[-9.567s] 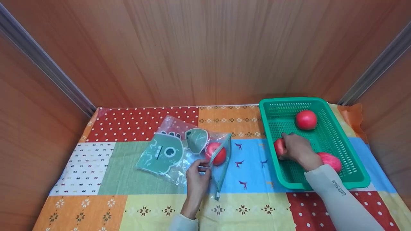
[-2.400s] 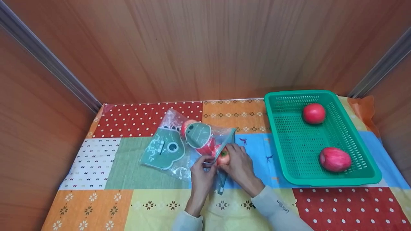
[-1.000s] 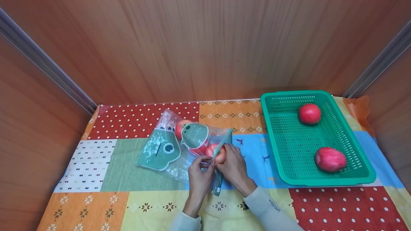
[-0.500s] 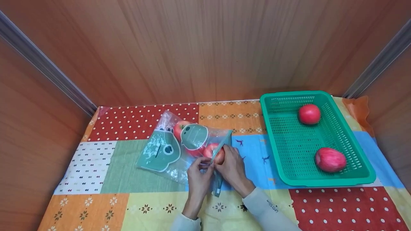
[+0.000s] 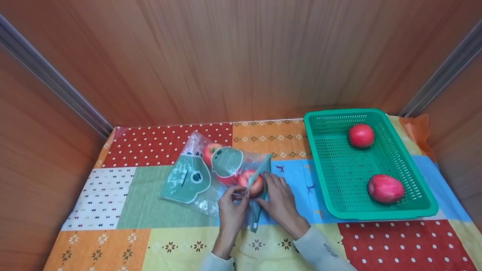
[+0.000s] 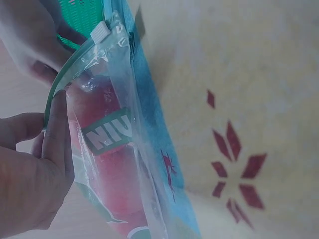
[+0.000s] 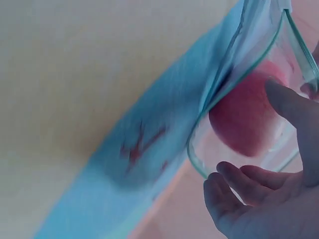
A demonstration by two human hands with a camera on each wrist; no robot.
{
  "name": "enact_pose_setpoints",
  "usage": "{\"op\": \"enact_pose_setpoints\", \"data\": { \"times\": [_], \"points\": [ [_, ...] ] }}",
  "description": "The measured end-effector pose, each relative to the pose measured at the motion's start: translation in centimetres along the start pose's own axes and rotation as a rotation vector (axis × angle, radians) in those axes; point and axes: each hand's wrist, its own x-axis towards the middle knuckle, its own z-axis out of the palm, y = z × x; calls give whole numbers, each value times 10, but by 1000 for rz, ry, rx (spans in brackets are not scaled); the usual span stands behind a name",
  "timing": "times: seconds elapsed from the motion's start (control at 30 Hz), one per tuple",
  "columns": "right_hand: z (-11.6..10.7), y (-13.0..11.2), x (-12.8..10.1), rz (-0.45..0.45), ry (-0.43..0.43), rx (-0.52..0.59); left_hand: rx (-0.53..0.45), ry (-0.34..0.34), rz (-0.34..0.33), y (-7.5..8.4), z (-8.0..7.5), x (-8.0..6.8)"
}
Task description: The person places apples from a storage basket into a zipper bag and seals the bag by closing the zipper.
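Observation:
A clear zip bag (image 5: pixel 211 171) with green frog prints lies on the patchwork cloth, and red apples show through it. My left hand (image 5: pixel 238 195) pinches the upper lip of the bag's mouth and holds it up. A red apple (image 5: pixel 251 182) sits just inside the mouth. My right hand (image 5: pixel 265 182) lies beside it with relaxed fingers touching the apple and the bag's edge. In the left wrist view the left hand (image 6: pixel 50 149) grips the green zip rim of the bag (image 6: pixel 114 134). The right wrist view has my right hand (image 7: pixel 259 199) loosely cupped at the apple (image 7: pixel 246 119).
A green plastic basket (image 5: pixel 376 216) stands at the right with two red apples (image 5: pixel 360 135) (image 5: pixel 385 188) in it. Wooden walls close in the table at the back and both sides. The patchwork cloth (image 5: pixel 124 203) covers the table.
The right hand brought an apple from the basket to the bag. Over the last second the apple slid deeper into the mouth and the right fingers loosened off it.

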Motion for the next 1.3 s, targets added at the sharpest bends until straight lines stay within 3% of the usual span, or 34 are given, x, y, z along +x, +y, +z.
{"op": "enact_pose_setpoints", "data": {
  "times": [0.3,0.53,1.0,1.3],
  "points": [
    [-30,2,-12,-77,-34,-202,-1,3,-12,0,0,0],
    [-57,5,-21,-133,-14,-261,1,5,-10,-1,0,0],
    [-114,31,-21,-81,69,-229,-18,0,-3,-1,0,0],
    [-144,52,-23,36,38,-218,1,-3,-7,-1,-1,-1]
  ]
}}
